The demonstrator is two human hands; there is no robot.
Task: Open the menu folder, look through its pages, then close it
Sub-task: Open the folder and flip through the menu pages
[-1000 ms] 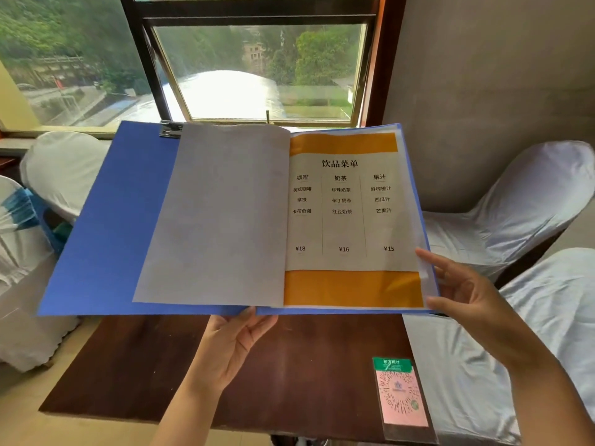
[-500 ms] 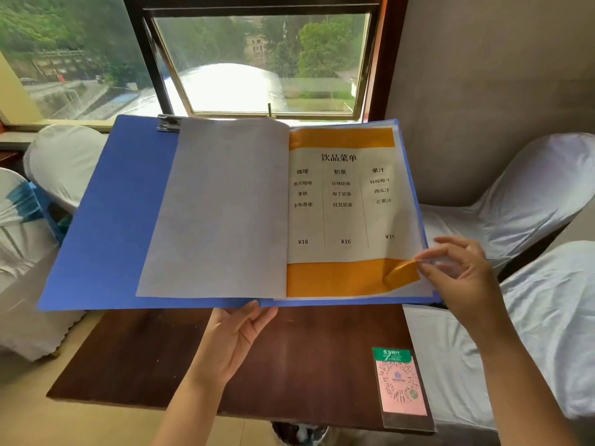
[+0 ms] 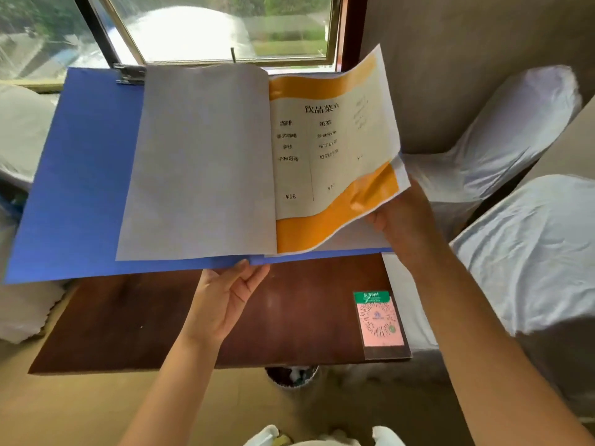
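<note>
The blue menu folder (image 3: pixel 77 175) lies open in the air above a dark wooden table (image 3: pixel 135 320). A blank grey page back (image 3: pixel 199 162) covers its left half. On the right, an orange-and-white drinks page (image 3: pixel 325 149) curls upward at its outer edge. My right hand (image 3: pixel 405 220) grips that page's lower right corner, lifting it off the white sheet beneath. My left hand (image 3: pixel 225 300) supports the folder from below at the spine, fingers under the bottom edge.
A pink and green QR-code card (image 3: pixel 381 320) sits at the table's right front corner. White-covered chairs (image 3: pixel 515 130) stand to the right and left (image 3: pixel 22 133). A window (image 3: pixel 206 27) is behind the folder. A small bin (image 3: pixel 291 376) sits under the table.
My right hand has pinched the drinks page's lower right corner and raised it, so the page now bows up and leftward. The left hand stays under the spine.
</note>
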